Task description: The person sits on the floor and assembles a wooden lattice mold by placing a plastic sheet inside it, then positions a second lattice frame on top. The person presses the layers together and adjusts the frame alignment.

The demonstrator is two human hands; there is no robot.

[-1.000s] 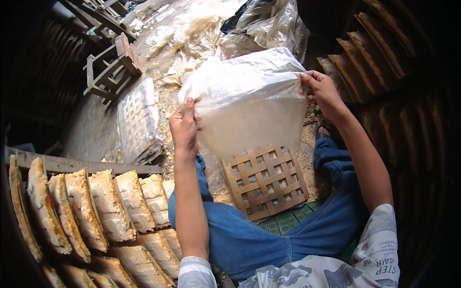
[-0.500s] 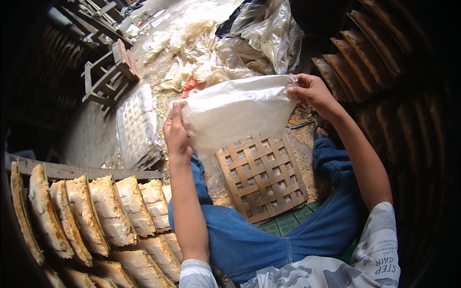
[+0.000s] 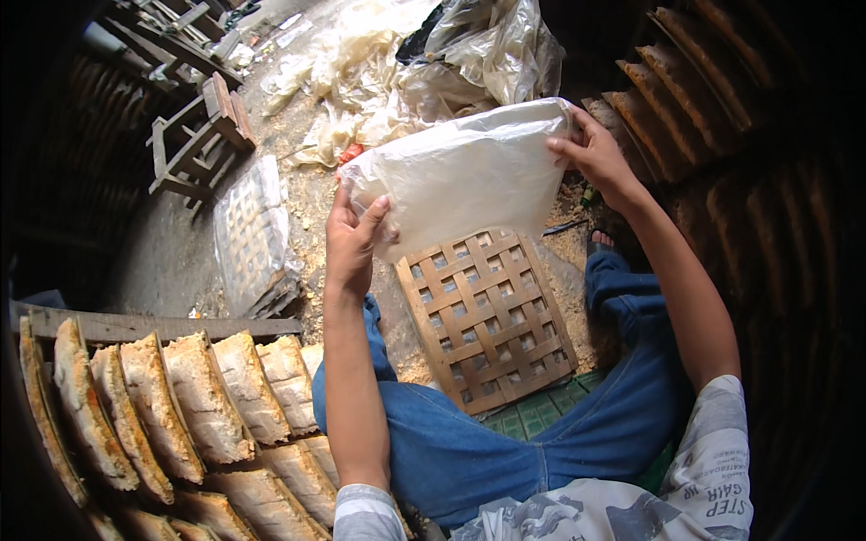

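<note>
A whitish, see-through plastic sheet (image 3: 460,180) is stretched between my two hands, its lower edge hanging just over the far end of a woven bamboo tray. My left hand (image 3: 354,234) pinches its left edge, thumb in front. The right-hand corner is gripped by my right hand (image 3: 591,153), with the thumb on the near side. Below, the woven bamboo tray (image 3: 487,317) lies between my legs, its lattice of flat strips showing square gaps. The sheet covers a little of the tray's far edge.
Crumbly, pale slabs on curved boards (image 3: 209,395) stand in rows at the left; darker ones (image 3: 672,117) fill the right. A heap of crumpled plastic (image 3: 406,90) lies ahead. A plastic-wrapped lattice tray (image 3: 251,234) and a small wooden stool (image 3: 200,135) are on the left floor.
Both hands have lifted the plastic sheet a little, the right corner most, and more of the sheet's face shows. My left hand has shifted right and turned so its thumb shows in front.
</note>
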